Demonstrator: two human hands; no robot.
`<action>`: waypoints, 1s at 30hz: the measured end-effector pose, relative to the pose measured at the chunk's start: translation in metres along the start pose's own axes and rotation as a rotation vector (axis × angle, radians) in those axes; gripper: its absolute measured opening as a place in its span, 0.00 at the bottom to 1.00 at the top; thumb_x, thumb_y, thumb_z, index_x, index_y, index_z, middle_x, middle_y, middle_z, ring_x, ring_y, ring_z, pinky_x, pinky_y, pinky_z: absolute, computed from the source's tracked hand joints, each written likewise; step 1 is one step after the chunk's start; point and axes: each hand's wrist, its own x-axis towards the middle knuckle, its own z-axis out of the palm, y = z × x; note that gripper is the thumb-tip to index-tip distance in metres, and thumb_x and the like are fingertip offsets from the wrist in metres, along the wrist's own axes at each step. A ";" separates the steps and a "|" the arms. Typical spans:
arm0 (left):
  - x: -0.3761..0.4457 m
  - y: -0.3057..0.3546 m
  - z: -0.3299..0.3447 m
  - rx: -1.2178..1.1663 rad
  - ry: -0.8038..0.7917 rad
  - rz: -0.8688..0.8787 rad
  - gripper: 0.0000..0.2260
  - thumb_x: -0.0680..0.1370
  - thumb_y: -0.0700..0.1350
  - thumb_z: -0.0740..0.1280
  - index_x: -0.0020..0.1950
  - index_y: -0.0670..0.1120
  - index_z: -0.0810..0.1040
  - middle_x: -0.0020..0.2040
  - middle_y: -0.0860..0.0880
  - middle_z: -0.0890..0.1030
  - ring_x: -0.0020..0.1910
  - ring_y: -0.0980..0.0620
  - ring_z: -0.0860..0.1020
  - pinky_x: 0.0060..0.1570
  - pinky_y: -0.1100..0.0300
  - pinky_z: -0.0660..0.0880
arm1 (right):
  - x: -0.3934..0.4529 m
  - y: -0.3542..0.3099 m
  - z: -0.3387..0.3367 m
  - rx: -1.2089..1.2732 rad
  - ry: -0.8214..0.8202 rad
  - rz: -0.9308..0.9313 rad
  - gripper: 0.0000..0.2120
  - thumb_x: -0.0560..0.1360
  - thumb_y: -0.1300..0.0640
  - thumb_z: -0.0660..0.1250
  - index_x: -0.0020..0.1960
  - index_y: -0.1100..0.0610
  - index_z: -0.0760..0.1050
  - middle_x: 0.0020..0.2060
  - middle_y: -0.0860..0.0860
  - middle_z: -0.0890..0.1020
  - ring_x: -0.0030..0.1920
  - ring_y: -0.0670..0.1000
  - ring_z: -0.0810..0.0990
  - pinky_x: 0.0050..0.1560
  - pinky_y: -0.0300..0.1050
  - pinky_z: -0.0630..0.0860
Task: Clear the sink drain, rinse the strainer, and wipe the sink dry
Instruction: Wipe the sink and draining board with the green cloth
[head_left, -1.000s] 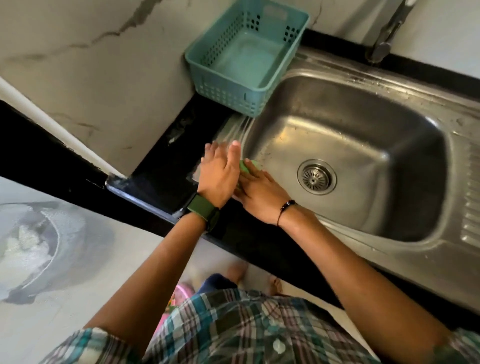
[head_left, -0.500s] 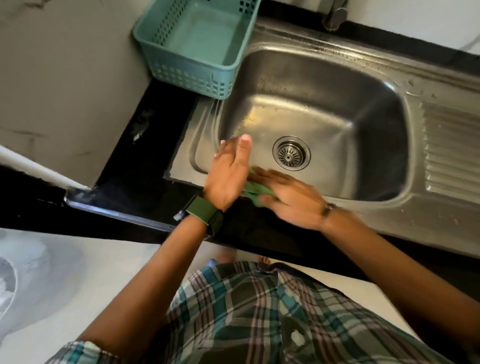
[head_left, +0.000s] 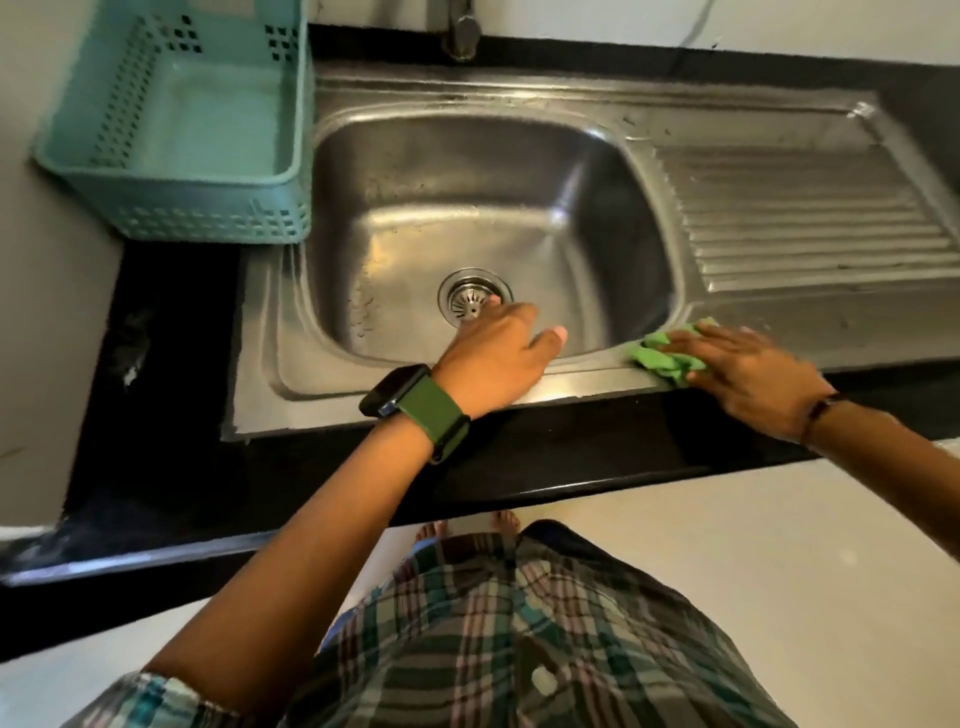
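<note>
In the head view, a green cloth (head_left: 667, 357) is pressed flat onto the front rim of the steel sink (head_left: 322, 395) by the right hand (head_left: 748, 374), its fingers laid straight over the cloth near the basin's front right corner. The left hand (head_left: 493, 358) is held over the front edge of the basin with fingers relaxed and nothing gripped; its fingertips are seen close to the strainer (head_left: 474, 297), which is seated in the drain at the basin floor. A watch with a green strap (head_left: 415, 408) is worn on the left wrist. A teal basket (head_left: 171, 223) is set on the counter, just beside the sink's left rim.
</note>
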 end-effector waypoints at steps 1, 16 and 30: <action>0.003 0.004 0.002 0.008 -0.021 0.028 0.22 0.80 0.53 0.53 0.67 0.39 0.68 0.70 0.39 0.67 0.71 0.44 0.62 0.66 0.56 0.59 | -0.003 0.005 0.000 0.053 0.024 0.028 0.21 0.79 0.55 0.56 0.72 0.48 0.61 0.73 0.49 0.63 0.75 0.53 0.56 0.75 0.50 0.52; 0.031 -0.004 0.016 -0.065 0.023 -0.065 0.22 0.80 0.55 0.51 0.63 0.41 0.72 0.64 0.40 0.74 0.63 0.45 0.71 0.59 0.57 0.66 | 0.030 -0.135 0.031 0.059 0.192 -0.262 0.20 0.77 0.51 0.59 0.64 0.60 0.71 0.63 0.60 0.75 0.66 0.58 0.69 0.70 0.50 0.58; 0.076 0.061 0.070 -0.149 -0.152 0.130 0.23 0.81 0.55 0.50 0.69 0.42 0.65 0.71 0.41 0.66 0.72 0.44 0.62 0.68 0.54 0.59 | -0.006 0.075 0.015 0.182 0.230 0.546 0.22 0.80 0.52 0.53 0.72 0.55 0.60 0.73 0.57 0.63 0.73 0.59 0.58 0.74 0.55 0.51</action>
